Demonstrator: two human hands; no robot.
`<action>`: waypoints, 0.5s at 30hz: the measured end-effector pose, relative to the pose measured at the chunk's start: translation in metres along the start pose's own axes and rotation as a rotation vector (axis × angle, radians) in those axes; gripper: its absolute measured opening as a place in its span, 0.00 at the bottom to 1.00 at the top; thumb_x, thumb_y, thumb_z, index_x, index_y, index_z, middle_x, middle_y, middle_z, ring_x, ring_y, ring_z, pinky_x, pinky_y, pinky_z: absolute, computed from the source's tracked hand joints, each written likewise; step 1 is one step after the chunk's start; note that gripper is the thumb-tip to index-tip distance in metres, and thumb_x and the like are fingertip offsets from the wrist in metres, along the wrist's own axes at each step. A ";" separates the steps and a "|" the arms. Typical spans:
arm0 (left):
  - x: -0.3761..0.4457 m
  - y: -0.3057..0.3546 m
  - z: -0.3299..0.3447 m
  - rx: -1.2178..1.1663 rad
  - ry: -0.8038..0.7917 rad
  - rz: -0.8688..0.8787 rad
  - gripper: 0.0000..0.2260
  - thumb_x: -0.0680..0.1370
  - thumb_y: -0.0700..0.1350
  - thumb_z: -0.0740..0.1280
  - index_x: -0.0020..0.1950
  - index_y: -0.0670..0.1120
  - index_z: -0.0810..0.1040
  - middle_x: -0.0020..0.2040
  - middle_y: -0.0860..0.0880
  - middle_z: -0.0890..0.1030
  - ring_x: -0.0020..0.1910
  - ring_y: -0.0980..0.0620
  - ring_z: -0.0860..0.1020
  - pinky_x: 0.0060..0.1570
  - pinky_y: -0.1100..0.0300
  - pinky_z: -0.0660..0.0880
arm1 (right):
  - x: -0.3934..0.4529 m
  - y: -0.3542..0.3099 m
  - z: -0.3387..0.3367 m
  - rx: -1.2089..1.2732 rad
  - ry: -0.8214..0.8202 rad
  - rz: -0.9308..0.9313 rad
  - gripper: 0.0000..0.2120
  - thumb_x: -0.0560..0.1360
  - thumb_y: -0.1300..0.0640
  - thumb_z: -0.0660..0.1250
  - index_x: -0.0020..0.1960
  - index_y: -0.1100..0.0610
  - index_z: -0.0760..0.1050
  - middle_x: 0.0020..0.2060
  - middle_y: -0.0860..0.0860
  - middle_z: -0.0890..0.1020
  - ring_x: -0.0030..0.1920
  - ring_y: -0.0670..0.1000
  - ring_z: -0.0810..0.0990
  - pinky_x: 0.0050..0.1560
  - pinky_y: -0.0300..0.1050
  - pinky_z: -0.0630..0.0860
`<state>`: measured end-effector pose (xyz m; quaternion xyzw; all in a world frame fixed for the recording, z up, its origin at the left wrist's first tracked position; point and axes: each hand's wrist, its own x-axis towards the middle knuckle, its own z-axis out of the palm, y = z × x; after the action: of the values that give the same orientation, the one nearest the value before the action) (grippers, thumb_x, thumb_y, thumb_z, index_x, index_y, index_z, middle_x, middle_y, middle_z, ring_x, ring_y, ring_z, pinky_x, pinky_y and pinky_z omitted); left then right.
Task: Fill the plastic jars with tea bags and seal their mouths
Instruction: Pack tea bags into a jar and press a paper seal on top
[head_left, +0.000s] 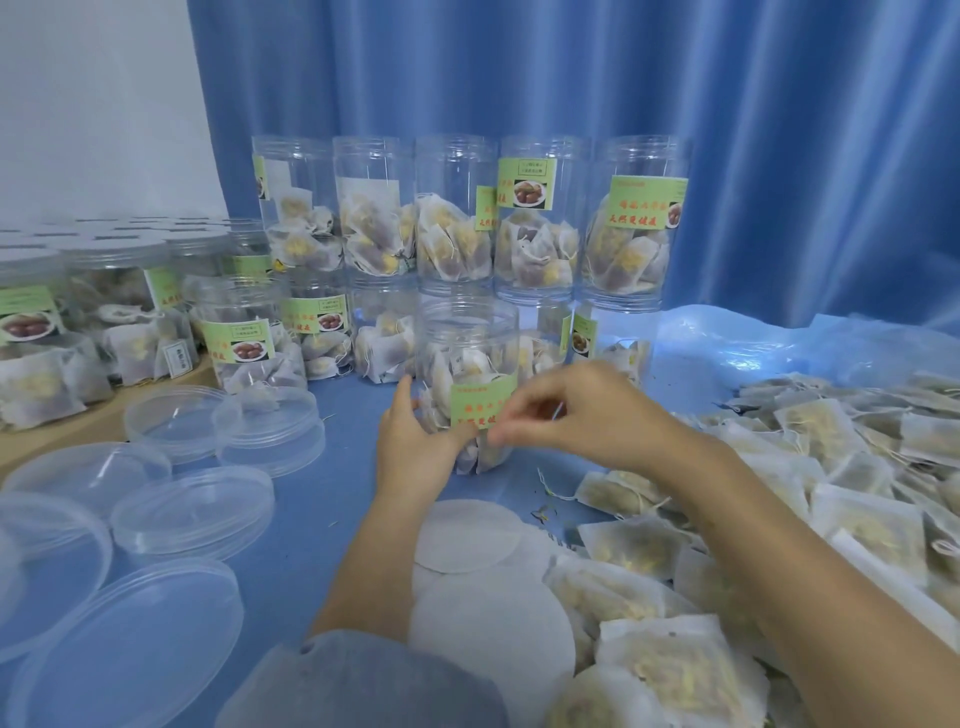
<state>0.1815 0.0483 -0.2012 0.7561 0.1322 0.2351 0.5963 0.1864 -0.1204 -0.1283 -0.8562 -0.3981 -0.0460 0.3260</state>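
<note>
Jar (470, 384) sits open-mouthed mid-table, part-filled. My left hand (415, 441) steadies its side with loose fingers; right hand (576, 410) pinches something small in front (can't tell what). I'd top up from the tea bags (779, 499) right of the jar, keeping it upright.

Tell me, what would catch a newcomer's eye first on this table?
Probably the two rows of clear plastic jars stacked against the blue curtain, partly filled with tea bags. In front, the left hand and right hand meet at the green label of an open jar. A big heap of loose tea bags sprawls to the right, clear lids to the left.
</note>
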 end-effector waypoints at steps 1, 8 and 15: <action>0.001 0.002 -0.001 -0.025 0.024 -0.032 0.37 0.69 0.42 0.72 0.75 0.52 0.59 0.66 0.47 0.71 0.63 0.45 0.73 0.61 0.47 0.72 | 0.000 0.001 0.006 -0.071 -0.129 0.055 0.10 0.69 0.44 0.73 0.42 0.51 0.84 0.38 0.45 0.84 0.39 0.38 0.78 0.43 0.33 0.73; 0.002 0.030 -0.012 -0.171 0.297 -0.150 0.17 0.72 0.38 0.66 0.61 0.46 0.72 0.55 0.49 0.76 0.54 0.46 0.76 0.52 0.55 0.71 | 0.000 -0.002 0.048 -0.411 -0.401 0.348 0.31 0.66 0.28 0.63 0.33 0.58 0.70 0.31 0.51 0.74 0.35 0.50 0.73 0.34 0.45 0.68; -0.017 0.053 -0.012 -0.051 0.317 -0.092 0.07 0.72 0.39 0.65 0.49 0.47 0.72 0.47 0.49 0.78 0.50 0.43 0.79 0.51 0.52 0.74 | 0.002 -0.017 0.056 -0.190 -0.374 0.465 0.30 0.69 0.43 0.73 0.61 0.59 0.68 0.43 0.49 0.75 0.40 0.49 0.75 0.32 0.39 0.67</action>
<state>0.1565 0.0370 -0.1518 0.6872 0.2530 0.3274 0.5971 0.1650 -0.0775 -0.1627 -0.9446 -0.2385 0.1513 0.1673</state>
